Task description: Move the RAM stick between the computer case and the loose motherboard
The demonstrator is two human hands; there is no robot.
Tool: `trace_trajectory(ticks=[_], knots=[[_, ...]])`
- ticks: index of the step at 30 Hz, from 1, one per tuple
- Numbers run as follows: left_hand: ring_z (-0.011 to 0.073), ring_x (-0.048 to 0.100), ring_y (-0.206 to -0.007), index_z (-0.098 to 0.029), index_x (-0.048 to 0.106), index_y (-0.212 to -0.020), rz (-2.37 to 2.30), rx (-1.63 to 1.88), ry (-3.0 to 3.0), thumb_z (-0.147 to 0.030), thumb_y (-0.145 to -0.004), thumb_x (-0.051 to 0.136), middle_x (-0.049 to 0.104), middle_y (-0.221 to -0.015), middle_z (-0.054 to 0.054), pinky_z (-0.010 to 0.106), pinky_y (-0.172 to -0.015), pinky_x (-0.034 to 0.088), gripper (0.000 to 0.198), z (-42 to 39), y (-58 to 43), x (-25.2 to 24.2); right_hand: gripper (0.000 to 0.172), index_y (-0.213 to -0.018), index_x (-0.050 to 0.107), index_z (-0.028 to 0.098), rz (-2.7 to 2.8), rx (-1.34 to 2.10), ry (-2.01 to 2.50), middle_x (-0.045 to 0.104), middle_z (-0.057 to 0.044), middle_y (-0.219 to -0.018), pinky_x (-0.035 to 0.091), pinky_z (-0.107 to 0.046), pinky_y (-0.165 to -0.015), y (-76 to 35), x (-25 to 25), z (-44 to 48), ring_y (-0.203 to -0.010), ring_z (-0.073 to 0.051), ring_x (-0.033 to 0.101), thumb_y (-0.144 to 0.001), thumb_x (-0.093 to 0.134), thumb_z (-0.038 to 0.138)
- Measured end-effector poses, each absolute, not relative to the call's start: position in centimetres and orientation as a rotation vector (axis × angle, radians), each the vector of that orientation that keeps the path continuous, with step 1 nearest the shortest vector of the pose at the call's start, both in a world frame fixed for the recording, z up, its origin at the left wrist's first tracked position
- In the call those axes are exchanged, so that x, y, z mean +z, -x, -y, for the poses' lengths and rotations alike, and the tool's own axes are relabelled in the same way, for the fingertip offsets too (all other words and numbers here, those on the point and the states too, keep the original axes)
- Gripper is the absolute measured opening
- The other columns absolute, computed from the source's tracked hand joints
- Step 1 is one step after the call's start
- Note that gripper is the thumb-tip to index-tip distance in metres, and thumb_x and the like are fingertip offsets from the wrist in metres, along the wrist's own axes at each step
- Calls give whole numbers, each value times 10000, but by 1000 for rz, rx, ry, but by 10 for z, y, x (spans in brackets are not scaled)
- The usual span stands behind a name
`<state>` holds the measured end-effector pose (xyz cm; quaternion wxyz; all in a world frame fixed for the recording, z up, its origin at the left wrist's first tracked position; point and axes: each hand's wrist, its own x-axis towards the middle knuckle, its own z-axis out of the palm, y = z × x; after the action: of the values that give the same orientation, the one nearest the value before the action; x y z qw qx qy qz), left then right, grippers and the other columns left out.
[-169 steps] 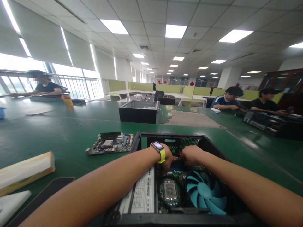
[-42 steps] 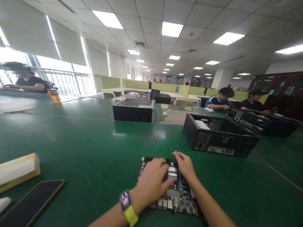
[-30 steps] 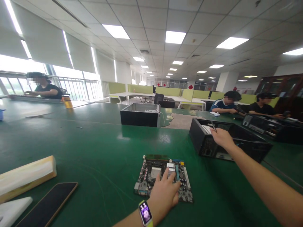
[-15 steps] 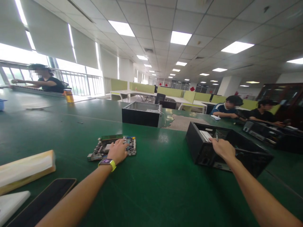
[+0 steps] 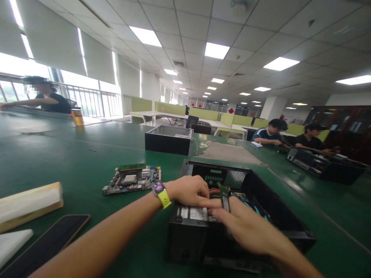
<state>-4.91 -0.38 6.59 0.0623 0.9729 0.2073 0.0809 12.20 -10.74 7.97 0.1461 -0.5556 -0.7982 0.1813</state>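
Note:
A black computer case [image 5: 290, 227] lies with its open side up in front of me, coloured wires and a silver power supply [image 5: 194, 213] inside. My right hand [image 5: 246, 224] reaches over it from the right, closed on a green memory module [image 5: 224, 197] held upright between the fingers. From the left, my left hand [image 5: 189, 191] rests over the case's near left part, its index finger stretched towards the right fingertips and the others bent, with nothing visible in it. Left of the case, a motherboard [image 5: 135, 178] lies flat, a green board along its far edge.
Another open case [image 5: 168, 144] stands farther back. At the left lie a tissue pack [image 5: 31, 202], a dark phone [image 5: 49, 243] and a white object [image 5: 14, 247]. Co-workers sit at the far left and right, one case [image 5: 321, 164] before those on the right.
My left hand has left the motherboard and moved right to the case. The black case now stands nearer and farther left, with my right hand over it still gripping the memory module.

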Motion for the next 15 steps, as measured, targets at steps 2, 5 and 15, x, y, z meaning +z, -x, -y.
trace_trajectory(ticks=[2,5,15], knots=[[150,565,-965,-254,714,-881,-578,264,-2929,-424,-850,497,690,-952,-9,230,-888,395,277,18,65,67,454,-1199,576,205,2232,706,1582,691,-45,-928,441,-240,-598,-141,102,92,-650,-150,627,-844,295,236],[156,571,-935,-248,719,-840,-640,237,-2894,-448,-837,503,695,-911,-2,240,-873,395,294,27,82,70,399,-1084,635,192,2319,450,1682,689,-45,-838,421,-232,-596,-173,116,52,-635,-141,609,-811,346,219],[217,628,-698,-185,732,-801,-1097,-621,-2915,-328,-605,661,711,-798,89,299,-637,481,253,-19,-12,69,356,-898,729,236,2915,-74,2024,705,-84,-895,465,-288,-640,-163,26,-29,-816,-245,647,-602,657,421]])
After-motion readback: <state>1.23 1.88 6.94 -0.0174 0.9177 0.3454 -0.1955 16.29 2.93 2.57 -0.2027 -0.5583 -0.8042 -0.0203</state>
